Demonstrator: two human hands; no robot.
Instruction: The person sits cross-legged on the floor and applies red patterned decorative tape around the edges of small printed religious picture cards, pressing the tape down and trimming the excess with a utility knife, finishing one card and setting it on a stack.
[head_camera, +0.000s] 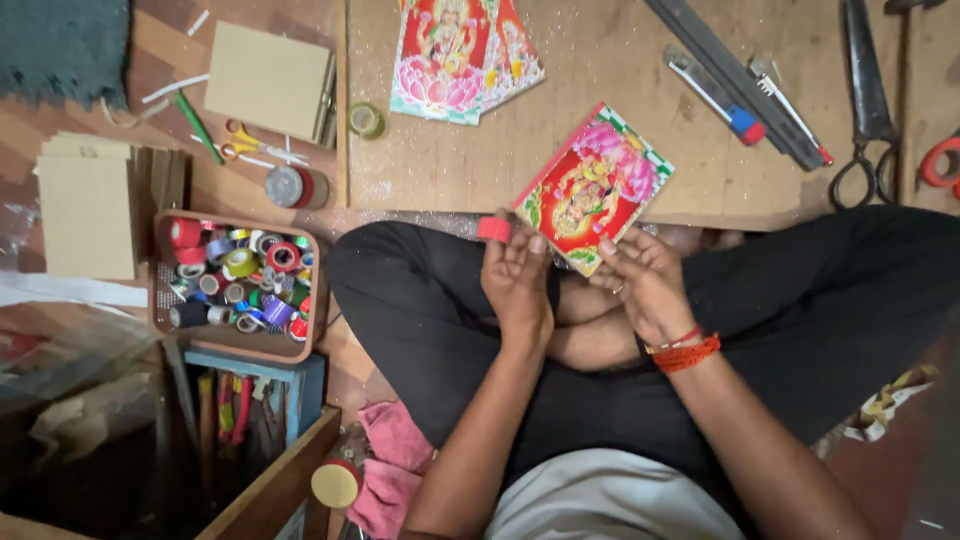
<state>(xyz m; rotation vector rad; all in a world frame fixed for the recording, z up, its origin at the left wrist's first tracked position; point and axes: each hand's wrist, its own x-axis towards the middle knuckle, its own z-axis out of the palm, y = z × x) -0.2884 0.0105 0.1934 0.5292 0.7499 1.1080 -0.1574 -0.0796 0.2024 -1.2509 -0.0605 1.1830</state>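
Observation:
A colourful picture card (592, 186) with a red edge and a checkered corner is held over my crossed legs. My left hand (516, 275) grips its lower left corner and also pinches a small red tape roll (494, 229). My right hand (648, 283), with a red thread at the wrist, holds the card's lower edge. The card tilts, its far end over the wooden board (560, 120).
Several more picture cards (460, 55) lie at the board's far edge. A basket (160, 300) of several tape rolls sits left. Scissors (868, 100), cutter knives (715, 95), a metal ruler (735, 80), small scissors (245, 140), cardboard pieces (85, 205), a pink cloth (390, 460).

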